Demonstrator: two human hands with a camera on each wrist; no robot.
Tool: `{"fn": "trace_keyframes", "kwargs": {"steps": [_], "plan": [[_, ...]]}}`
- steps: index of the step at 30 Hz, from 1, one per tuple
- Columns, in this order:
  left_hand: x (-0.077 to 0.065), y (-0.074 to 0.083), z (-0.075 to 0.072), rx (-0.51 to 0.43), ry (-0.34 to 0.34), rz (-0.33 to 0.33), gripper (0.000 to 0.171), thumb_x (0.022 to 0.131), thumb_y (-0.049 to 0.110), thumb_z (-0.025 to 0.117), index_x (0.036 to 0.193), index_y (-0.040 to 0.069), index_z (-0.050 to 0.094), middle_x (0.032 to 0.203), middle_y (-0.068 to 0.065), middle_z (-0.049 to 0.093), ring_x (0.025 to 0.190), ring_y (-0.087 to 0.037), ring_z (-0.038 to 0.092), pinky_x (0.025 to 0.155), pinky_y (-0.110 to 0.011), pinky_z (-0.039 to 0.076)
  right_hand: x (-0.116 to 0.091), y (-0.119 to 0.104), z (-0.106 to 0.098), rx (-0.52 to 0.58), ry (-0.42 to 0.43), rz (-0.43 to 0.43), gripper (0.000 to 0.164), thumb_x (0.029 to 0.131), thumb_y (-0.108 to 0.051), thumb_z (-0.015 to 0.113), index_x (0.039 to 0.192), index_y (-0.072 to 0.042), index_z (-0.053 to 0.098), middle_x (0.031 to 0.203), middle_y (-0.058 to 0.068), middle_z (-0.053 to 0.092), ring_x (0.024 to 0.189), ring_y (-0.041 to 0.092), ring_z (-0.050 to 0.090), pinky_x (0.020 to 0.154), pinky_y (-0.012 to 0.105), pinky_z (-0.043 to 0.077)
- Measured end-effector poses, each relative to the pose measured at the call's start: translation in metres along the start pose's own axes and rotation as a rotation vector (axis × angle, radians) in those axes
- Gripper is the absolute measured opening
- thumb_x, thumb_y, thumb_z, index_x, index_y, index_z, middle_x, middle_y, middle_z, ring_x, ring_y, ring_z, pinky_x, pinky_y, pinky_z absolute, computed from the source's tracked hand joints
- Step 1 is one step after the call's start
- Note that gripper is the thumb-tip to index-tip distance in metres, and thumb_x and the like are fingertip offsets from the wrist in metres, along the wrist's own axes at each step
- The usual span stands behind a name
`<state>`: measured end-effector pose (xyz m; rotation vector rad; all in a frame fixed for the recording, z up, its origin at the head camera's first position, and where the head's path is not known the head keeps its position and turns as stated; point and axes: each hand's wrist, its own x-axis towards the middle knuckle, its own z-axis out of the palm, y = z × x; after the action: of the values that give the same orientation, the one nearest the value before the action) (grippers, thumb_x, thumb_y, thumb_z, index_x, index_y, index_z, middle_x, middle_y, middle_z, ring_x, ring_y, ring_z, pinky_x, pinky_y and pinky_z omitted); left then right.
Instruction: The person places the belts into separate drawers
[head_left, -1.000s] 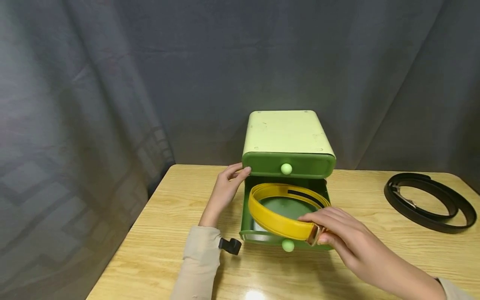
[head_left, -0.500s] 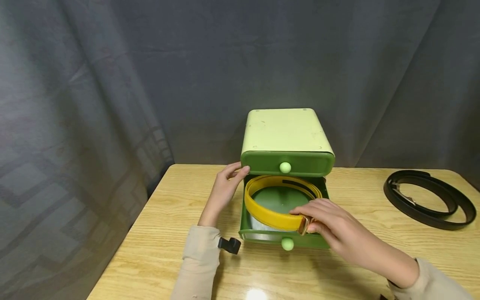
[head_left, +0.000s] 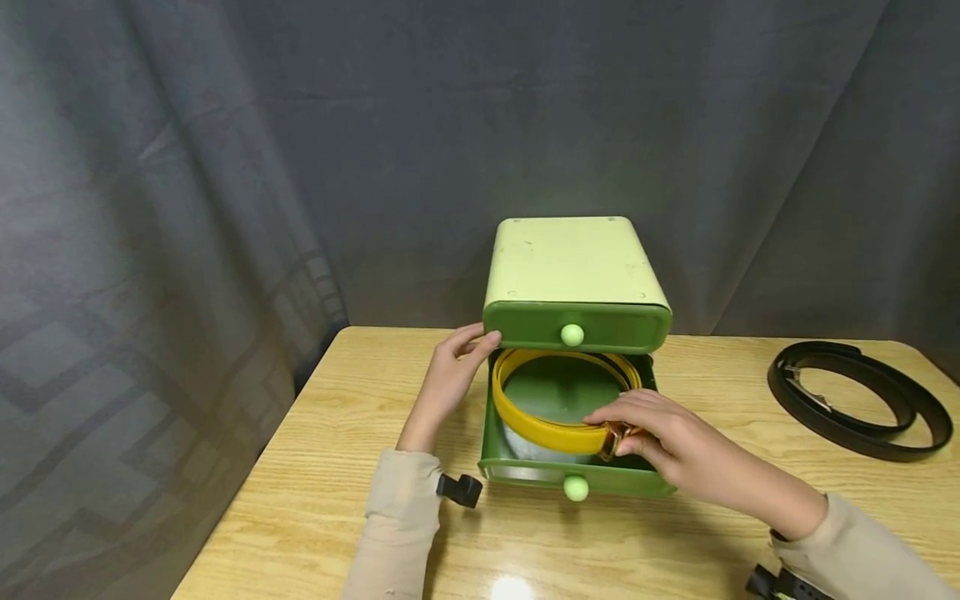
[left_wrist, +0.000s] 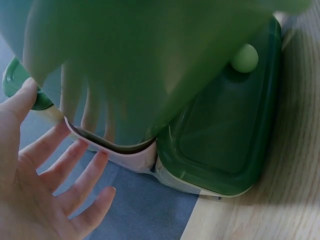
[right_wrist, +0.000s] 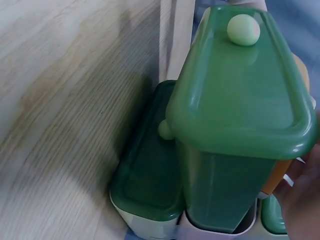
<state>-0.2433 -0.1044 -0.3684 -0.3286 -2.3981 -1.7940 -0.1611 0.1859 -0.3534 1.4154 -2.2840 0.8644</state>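
Observation:
A coiled yellow belt [head_left: 540,431] with a gold-toned buckle [head_left: 611,440] lies low within the pulled-out drawer [head_left: 528,473] of a small green cabinet [head_left: 577,258]. My right hand [head_left: 678,437] pinches the belt at its buckle, over the drawer's right front part. Part of the belt [right_wrist: 276,178] shows orange behind the drawer in the right wrist view. My left hand [head_left: 447,379] rests against the cabinet's left side, thumb at the shut top drawer [head_left: 517,327]. The left wrist view shows its fingers [left_wrist: 82,182] fairly straight along the cabinet wall.
A black belt [head_left: 892,451] lies coiled on the wooden table [head_left: 322,483] at the right. Below the pulled-out drawer, another drawer [left_wrist: 215,145] is shut. A dark grey curtain [head_left: 420,167] hangs behind the table.
My right hand has lowered the yellow belt and moved it slightly left, deeper into the pulled-out drawer. The left hand stays at the cabinet's side.

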Motion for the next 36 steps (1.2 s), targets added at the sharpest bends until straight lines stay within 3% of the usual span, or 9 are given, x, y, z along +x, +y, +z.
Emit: {"fn": "trace_keyframes", "kwargs": {"steps": [10, 19, 26, 36], "plan": [[0.0, -0.001, -0.001, 0.002, 0.009, -0.009, 0.047, 0.097, 0.039, 0.064, 0.135, 0.011, 0.062, 0.142, -0.006, 0.053, 0.118, -0.026, 0.056, 0.098, -0.048, 0.047, 0.003, 0.009, -0.007, 0.107, -0.17, 0.195, 0.035, 0.086, -0.013, 0.073, 0.121, -0.01, 0.069, 0.107, -0.004, 0.067, 0.093, 0.007, 0.054, 0.072, 0.027, 0.047], [0.0, -0.001, 0.0, -0.01, 0.002, -0.009, 0.047, 0.097, 0.039, 0.064, 0.134, 0.01, 0.063, 0.142, -0.006, 0.052, 0.12, -0.028, 0.055, 0.098, -0.048, 0.046, 0.004, 0.015, -0.003, 0.075, -0.232, 0.221, 0.035, 0.082, -0.006, 0.078, 0.115, -0.014, 0.072, 0.104, -0.009, 0.068, 0.095, 0.008, 0.056, 0.076, 0.031, 0.049], [-0.001, 0.0, -0.001, -0.006, 0.012, -0.012, 0.048, 0.097, 0.038, 0.064, 0.135, 0.01, 0.062, 0.143, -0.007, 0.052, 0.12, -0.026, 0.056, 0.099, -0.048, 0.046, 0.006, 0.018, -0.002, 0.098, -0.27, 0.232, 0.035, 0.079, -0.005, 0.081, 0.112, -0.014, 0.073, 0.094, -0.015, 0.063, 0.082, 0.003, 0.051, 0.07, 0.028, 0.047], [0.001, -0.001, 0.0, -0.017, 0.016, -0.016, 0.048, 0.096, 0.039, 0.065, 0.133, 0.009, 0.063, 0.141, -0.006, 0.054, 0.119, -0.027, 0.057, 0.099, -0.047, 0.046, 0.006, 0.018, -0.005, 0.101, -0.293, 0.25, 0.036, 0.079, -0.012, 0.082, 0.114, -0.013, 0.073, 0.108, -0.004, 0.069, 0.097, 0.013, 0.061, 0.074, 0.029, 0.052]]}}
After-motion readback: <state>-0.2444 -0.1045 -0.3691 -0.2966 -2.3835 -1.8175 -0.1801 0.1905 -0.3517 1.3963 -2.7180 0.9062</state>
